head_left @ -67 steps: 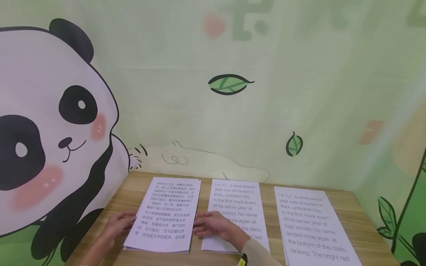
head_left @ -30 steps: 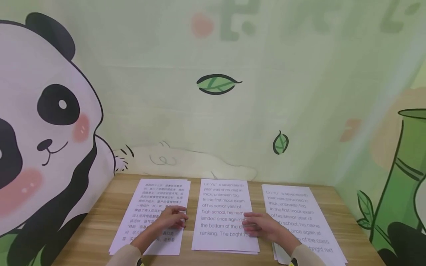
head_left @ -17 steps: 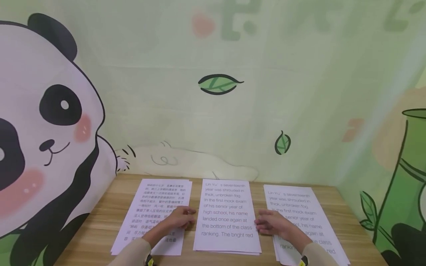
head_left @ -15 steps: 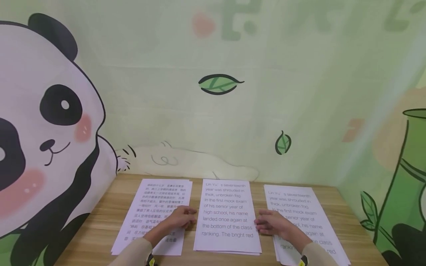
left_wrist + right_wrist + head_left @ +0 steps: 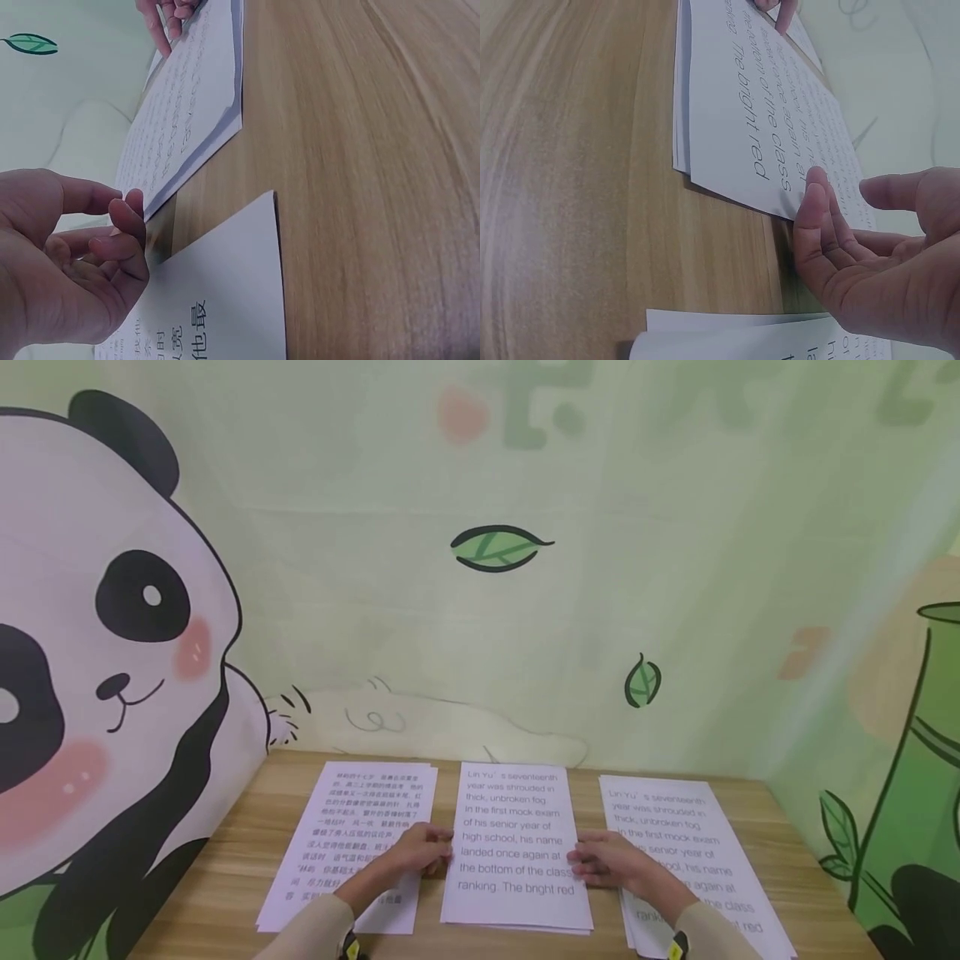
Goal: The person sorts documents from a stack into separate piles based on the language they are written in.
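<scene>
A pale green cloth backdrop (image 5: 360, 568) stands behind, printed with a large black-and-white panda (image 5: 150, 518) at left, two green leaves (image 5: 498, 548) near the middle and a green bamboo stalk (image 5: 930, 735) at right. Before it is a light brown wood-grain table (image 5: 232, 852).

On the table, at left, lies a stack of white paper sheets with Chinese print (image 5: 360, 810), its sheets slightly out of line. The left forearm, in a beige sleeve (image 5: 311, 935), crosses over it, and the left hand (image 5: 420, 850) has loosely bent fingers, pinching nothing, at the left edge of the middle stack of white sheets with English print (image 5: 513, 852). The right hand (image 5: 611, 860), its fingers relaxed and slightly apart, is at the right edge of this middle stack. I cannot tell whether the fingertips touch the paper. Partly under the right arm lies another white stack with English print (image 5: 667, 814), turned slantwise.
</scene>
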Demonstrator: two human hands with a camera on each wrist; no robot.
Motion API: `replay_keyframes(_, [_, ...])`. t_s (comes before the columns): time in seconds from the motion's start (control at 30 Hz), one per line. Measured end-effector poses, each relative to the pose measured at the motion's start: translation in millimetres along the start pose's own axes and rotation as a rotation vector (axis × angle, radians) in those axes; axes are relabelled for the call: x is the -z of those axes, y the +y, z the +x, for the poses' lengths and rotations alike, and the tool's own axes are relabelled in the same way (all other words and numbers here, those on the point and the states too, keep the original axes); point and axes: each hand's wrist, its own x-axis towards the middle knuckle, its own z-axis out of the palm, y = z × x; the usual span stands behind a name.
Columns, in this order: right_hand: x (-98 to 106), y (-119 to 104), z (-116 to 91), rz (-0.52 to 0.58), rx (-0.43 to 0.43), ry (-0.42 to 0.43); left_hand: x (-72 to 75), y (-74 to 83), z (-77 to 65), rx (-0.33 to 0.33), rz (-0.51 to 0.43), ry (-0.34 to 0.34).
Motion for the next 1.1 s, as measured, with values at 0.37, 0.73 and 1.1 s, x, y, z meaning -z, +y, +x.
replay_keyframes(0.37, [7.5,-8.9,-7.5,-0.061,0.076,-0.028,1.9,6.2,-3.3,-0.003,-0.068,0.042])
replay_keyframes(0.73, [0.8,-5.6,-7.3,-0.010,0.066,0.050,-3.9,2.9,3.7,0.037,-0.203,0.008])
replay_keyframes(1.1, [-5.6,2.2,-1.2,0.015,0.053,0.043,-2.5,1.2,1.2,0.076,-0.218,-0.062])
